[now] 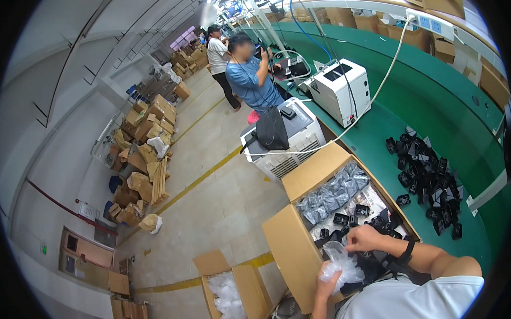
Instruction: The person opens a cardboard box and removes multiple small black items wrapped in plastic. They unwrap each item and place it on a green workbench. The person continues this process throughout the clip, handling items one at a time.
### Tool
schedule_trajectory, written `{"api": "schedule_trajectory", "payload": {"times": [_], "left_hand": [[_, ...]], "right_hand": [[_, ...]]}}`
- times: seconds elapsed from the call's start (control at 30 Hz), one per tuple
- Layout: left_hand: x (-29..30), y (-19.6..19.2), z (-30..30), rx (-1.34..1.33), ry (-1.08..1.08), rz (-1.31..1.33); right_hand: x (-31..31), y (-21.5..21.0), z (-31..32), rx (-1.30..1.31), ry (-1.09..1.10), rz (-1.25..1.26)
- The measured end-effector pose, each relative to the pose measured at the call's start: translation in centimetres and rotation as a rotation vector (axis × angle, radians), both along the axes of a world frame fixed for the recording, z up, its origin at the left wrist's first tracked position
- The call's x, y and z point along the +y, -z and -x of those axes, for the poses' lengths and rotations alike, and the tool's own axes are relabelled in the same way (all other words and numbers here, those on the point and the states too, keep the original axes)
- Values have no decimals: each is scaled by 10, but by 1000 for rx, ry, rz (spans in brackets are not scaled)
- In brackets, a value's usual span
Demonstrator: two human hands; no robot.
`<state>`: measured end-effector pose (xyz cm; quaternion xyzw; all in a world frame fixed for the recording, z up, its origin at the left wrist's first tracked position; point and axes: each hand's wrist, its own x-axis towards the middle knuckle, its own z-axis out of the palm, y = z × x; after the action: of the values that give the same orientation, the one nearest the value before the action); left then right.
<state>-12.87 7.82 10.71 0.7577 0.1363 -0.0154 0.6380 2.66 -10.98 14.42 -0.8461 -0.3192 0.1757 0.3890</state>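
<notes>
My left hand [326, 279] is closed around a bunched clear plastic bag [345, 266] in front of my body. At the bag's upper edge my right hand [365, 238] has its fingers curled together in a pinch, touching the plastic; the fingertips are partly hidden. Just beyond both hands stands an open cardboard box [293, 245]. Inside it, small black plastic parts [341, 219] lie loose on a printed sheet. Several grey-wrapped bundles [334, 195] line its far side.
A pile of black parts [422, 176] covers part of the green workbench [373, 134] at right. A white machine [343, 92] stands farther along it, near a wheeled grey-white unit [283, 139]. On the floor, a smaller box [254, 289] holds clear bags. Two people [253, 81] stand beyond.
</notes>
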Motion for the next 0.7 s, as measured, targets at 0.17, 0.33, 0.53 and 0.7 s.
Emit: {"api": "schedule_trajectory", "payload": {"times": [0.17, 0.33, 0.53, 0.7], "left_hand": [[-13, -29, -11, -96, 128, 66], [-3, 6, -3, -54, 89, 98], [22, 28, 17, 64, -125, 436], [18, 104, 32, 228, 81, 326]], "right_hand": [[11, 10, 11, 390, -307, -297], [23, -11, 16, 270, -334, -247], [-3, 35, -69, -104, 439, -65], [-45, 75, -140, 78, 701, 500]]}}
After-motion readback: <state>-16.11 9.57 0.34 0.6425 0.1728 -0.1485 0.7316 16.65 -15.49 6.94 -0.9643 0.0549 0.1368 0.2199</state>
